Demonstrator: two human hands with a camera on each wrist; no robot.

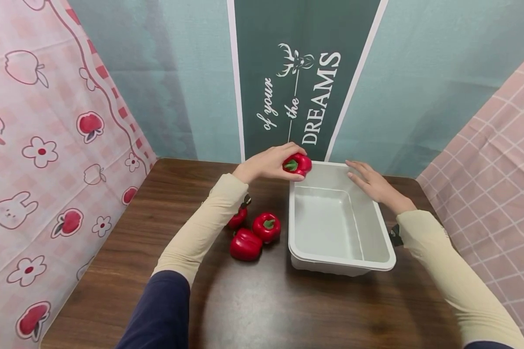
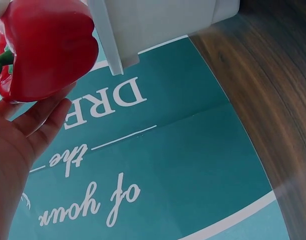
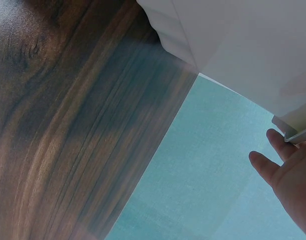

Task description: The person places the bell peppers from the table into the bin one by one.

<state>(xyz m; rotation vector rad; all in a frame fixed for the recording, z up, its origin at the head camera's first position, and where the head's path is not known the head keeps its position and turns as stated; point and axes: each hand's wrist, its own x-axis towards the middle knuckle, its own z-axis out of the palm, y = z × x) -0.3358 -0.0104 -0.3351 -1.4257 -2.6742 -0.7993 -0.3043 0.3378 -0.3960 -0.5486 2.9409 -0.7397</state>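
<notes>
My left hand [image 1: 274,163] grips a red bell pepper [image 1: 298,165] with a green stem, at the far left corner of a light grey plastic bin [image 1: 341,264]. In the left wrist view the fingers curl under the pepper [image 2: 50,47], beside the bin's wall [image 2: 162,25]. At the bin's far right rim, my right hand [image 1: 374,184] lies with its fingers fairly straight. The right wrist view shows those fingers [image 3: 265,167] at the rim, some hidden by the bin. Left of the bin, two red bell peppers [image 1: 267,228] [image 1: 246,245] and a partly hidden third [image 1: 237,219] sit close together.
Everything stands on a dark brown wooden table [image 1: 253,305]. A teal and green cloth [image 1: 192,97] with white lettering hangs behind it. Patterned pink cloths hang at the left [image 1: 61,194] and right [image 1: 493,169].
</notes>
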